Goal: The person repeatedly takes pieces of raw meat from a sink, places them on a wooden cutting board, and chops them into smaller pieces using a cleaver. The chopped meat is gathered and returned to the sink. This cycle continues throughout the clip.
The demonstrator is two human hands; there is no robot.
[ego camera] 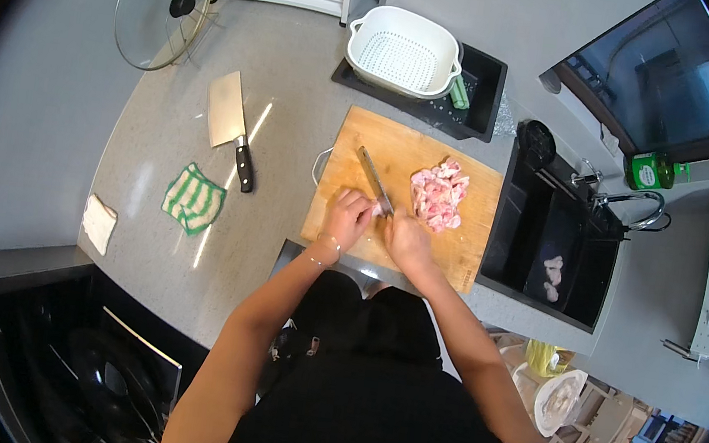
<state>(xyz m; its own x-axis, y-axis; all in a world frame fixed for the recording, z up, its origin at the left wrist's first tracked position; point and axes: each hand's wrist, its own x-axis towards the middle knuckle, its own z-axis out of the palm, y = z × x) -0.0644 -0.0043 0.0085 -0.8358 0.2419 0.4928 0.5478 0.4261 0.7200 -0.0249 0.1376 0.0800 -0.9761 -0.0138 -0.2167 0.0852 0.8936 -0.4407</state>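
Note:
My right hand [406,235] grips a knife [373,174] by its handle, which is hidden in the fist. The blade slants up and to the left across a wooden cutting board [371,128]. Beside the blade's base, my left hand [348,217] pinches a small piece of raw meat [378,210], mostly covered by the fingers. Whether the edge is in the meat cannot be made out. A pile of cut raw pink meat [439,195] lies on the right half of the board.
A cleaver [228,112] and a green-striped cloth [194,200] lie to the left. Beyond the board stands a white colander [407,50] on a black tray [485,85]. At right, a black sink [511,252] holds meat pieces [552,278]. A glass lid [156,8] leans at far left.

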